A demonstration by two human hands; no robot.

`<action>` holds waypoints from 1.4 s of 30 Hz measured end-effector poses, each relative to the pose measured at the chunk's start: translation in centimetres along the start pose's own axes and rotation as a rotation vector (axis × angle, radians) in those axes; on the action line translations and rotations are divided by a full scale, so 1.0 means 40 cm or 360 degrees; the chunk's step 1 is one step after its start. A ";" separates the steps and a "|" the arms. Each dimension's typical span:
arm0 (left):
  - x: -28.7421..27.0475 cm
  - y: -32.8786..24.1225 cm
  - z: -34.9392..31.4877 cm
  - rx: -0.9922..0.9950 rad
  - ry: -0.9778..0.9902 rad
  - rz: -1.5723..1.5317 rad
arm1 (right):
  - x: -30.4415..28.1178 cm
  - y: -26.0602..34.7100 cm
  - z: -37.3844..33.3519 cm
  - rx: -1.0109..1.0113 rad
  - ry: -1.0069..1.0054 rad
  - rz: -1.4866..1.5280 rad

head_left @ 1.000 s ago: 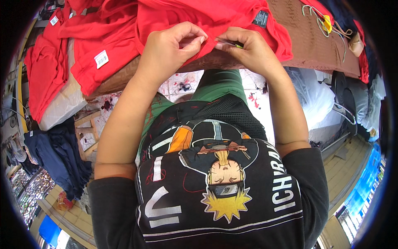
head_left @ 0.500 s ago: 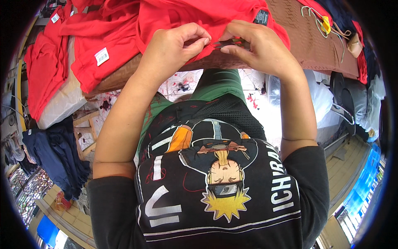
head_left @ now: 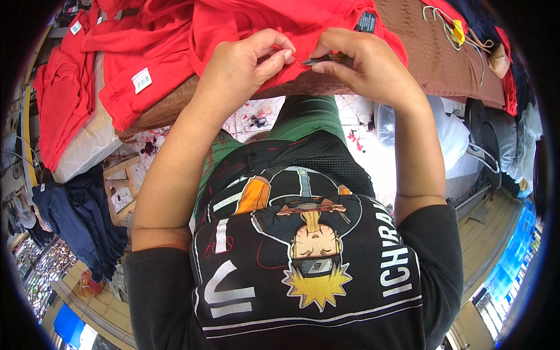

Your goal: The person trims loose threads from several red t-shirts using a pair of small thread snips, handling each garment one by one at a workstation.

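A red garment is spread over the brown-covered table in front of me. My left hand is closed in a pinch at its near edge, thumb and forefinger together on the cloth; any thread between them is too fine to make out. In my right hand is a pair of thread snips, partly hidden by the fingers. Its blades are together and point left, with the tip close by the left fingertips and over the red cloth. A dark label shows on the garment just beyond my right hand.
More red clothing with a white tag lies to the left. Cords and a yellow piece rest at the table's far right. Dark blue cloth hangs at lower left. Clear plastic bags and a black round seat stand at right.
The snips' blades, slightly apart before, are now together at the left fingertips. Both hands stay in nearly the same place, and the red cloth has barely shifted.
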State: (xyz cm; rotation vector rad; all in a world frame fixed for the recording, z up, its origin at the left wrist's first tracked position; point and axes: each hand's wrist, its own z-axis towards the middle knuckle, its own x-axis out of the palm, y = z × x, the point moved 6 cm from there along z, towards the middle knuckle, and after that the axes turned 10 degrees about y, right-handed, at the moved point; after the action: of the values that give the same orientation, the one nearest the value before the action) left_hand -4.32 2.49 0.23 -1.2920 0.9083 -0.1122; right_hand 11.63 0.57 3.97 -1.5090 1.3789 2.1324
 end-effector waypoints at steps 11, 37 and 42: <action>0.001 -0.002 0.001 0.0030 -0.0010 0.0045 | 0.020 0.008 0.007 -0.0053 0.0038 -0.0030; -0.143 -0.070 -0.074 0.0258 -0.0379 -0.0205 | -0.224 0.065 -0.016 0.0277 0.0093 -0.0374; -0.062 -0.065 -0.032 0.0195 -0.0221 0.0528 | -0.001 -0.034 0.008 0.0226 -0.0014 0.0163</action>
State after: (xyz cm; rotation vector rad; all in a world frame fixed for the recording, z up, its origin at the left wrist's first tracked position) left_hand -5.73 2.02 3.75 -1.0085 0.9680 0.1775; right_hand 12.24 1.58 3.24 -1.4027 1.6000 2.0465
